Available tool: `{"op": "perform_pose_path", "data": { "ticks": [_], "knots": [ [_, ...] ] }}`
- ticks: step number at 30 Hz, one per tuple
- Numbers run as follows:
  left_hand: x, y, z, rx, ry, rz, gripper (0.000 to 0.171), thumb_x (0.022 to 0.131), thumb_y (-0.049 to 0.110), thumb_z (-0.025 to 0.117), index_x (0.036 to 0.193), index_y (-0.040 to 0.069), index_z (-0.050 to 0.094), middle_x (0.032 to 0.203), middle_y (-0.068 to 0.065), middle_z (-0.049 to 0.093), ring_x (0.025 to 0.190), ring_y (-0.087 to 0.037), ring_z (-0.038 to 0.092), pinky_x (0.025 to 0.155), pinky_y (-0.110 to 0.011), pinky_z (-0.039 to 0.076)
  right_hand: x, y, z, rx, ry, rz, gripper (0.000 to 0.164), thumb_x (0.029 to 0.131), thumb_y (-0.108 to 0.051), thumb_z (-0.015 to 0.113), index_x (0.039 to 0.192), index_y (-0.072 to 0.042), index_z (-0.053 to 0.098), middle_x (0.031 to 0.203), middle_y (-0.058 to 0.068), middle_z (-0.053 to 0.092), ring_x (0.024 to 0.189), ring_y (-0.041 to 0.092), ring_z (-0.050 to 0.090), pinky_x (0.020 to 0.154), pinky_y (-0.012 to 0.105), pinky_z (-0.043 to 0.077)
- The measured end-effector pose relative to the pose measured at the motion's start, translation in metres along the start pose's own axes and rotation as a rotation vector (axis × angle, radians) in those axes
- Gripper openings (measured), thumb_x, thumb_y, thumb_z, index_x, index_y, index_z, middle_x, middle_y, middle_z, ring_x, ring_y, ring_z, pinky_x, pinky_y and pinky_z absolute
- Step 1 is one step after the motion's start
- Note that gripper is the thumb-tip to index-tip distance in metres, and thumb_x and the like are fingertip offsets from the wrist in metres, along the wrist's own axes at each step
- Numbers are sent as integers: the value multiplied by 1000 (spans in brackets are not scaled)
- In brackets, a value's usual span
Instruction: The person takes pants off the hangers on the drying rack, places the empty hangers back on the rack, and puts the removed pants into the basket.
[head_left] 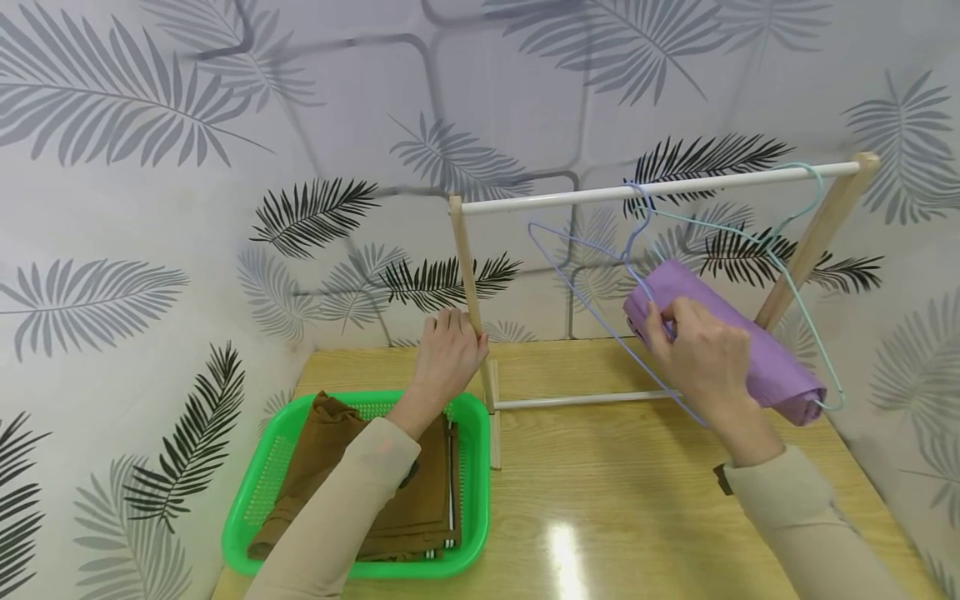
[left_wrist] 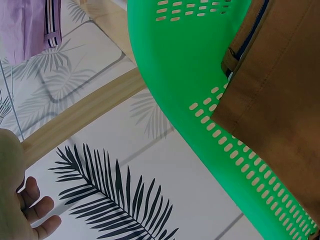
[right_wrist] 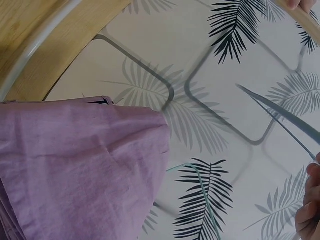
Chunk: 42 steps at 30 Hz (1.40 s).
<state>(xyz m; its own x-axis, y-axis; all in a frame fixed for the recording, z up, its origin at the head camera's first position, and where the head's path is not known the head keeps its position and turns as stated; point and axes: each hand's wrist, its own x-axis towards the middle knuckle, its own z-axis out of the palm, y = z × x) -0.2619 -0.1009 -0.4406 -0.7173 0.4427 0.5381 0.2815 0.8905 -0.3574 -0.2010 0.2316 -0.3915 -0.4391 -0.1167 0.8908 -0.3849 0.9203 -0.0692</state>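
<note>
My left hand [head_left: 447,354] grips the left wooden post [head_left: 467,267] of a small clothes rack. In the left wrist view its curled fingers [left_wrist: 40,210] show beside the post. My right hand [head_left: 705,354] pinches a thin purple-blue hanger [head_left: 625,255], whose hook is at the rack's white top rail [head_left: 540,201]. Behind that hand a folded purple garment [head_left: 772,354] hangs, apparently over the bar of a teal hanger [head_left: 768,243] on the same rail. The right wrist view shows the purple cloth [right_wrist: 85,165] up close, with the fingertips at the right edge.
A green basket [head_left: 480,500] with folded brown clothes [head_left: 420,500] stands left of the rack on the wooden table [head_left: 637,508]. A white lower rail [head_left: 577,401] joins the rack's sides. The leaf-patterned wall [head_left: 187,275] is close behind.
</note>
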Motion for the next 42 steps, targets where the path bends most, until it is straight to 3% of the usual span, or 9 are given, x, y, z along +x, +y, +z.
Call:
{"op": "perform_pose_path", "data": {
  "ticks": [9, 14, 20, 27, 33, 38, 42],
  "knots": [
    [1, 1, -1, -1, -31, 3, 42, 109, 42, 54, 99, 3, 67, 91, -8, 66, 89, -25, 58, 77, -37, 50, 0, 2, -6, -24, -24, 7, 40, 101, -32, 57, 81, 1, 67, 64, 15, 67, 40, 25, 46, 37, 36, 30],
    [0, 1, 0, 4, -26, -4, 41, 108, 42, 56, 100, 3, 67, 92, -9, 67, 90, -25, 59, 77, -37, 50, -1, 4, -10, 15, -12, 23, 34, 96, -30, 63, 87, 2, 72, 68, 17, 70, 43, 27, 52, 41, 32, 30],
    [0, 1, 2, 16, -2, -4, 42, 107, 43, 57, 97, 4, 67, 92, -9, 67, 89, -25, 60, 76, -37, 50, -1, 8, -18, 22, -26, 41, 35, 95, -30, 63, 92, 3, 73, 73, 19, 72, 48, 32, 57, 42, 37, 34],
    [0, 1, 1, 16, -5, 2, 42, 108, 43, 56, 100, 3, 68, 93, -9, 68, 90, -25, 60, 76, -37, 50, 0, 11, -32, 3, -80, 38, 41, 97, -34, 59, 96, 6, 72, 79, 22, 74, 50, 36, 61, 39, 41, 39],
    [-1, 0, -1, 21, -24, 7, 43, 109, 42, 53, 99, 3, 68, 93, -9, 67, 89, -25, 60, 76, -37, 50, 4, 13, -47, 69, -164, 126, 42, 96, -37, 65, 103, 4, 74, 88, 21, 74, 68, 37, 69, 52, 40, 45],
    [-1, 0, 0, 23, -18, 10, 42, 109, 42, 53, 97, 4, 67, 92, -9, 66, 88, -25, 58, 75, -36, 49, 7, 18, -61, 71, -205, 145, 52, 97, -45, 66, 113, 4, 74, 103, 22, 73, 80, 40, 70, 53, 46, 48],
    [0, 0, 0, 22, -4, 9, 42, 108, 42, 56, 96, 4, 68, 92, -9, 67, 88, -26, 60, 75, -37, 49, 11, 29, -67, 33, -189, 103, 71, 101, -61, 54, 118, 5, 72, 104, 25, 71, 73, 43, 67, 47, 50, 45]
  ]
}}
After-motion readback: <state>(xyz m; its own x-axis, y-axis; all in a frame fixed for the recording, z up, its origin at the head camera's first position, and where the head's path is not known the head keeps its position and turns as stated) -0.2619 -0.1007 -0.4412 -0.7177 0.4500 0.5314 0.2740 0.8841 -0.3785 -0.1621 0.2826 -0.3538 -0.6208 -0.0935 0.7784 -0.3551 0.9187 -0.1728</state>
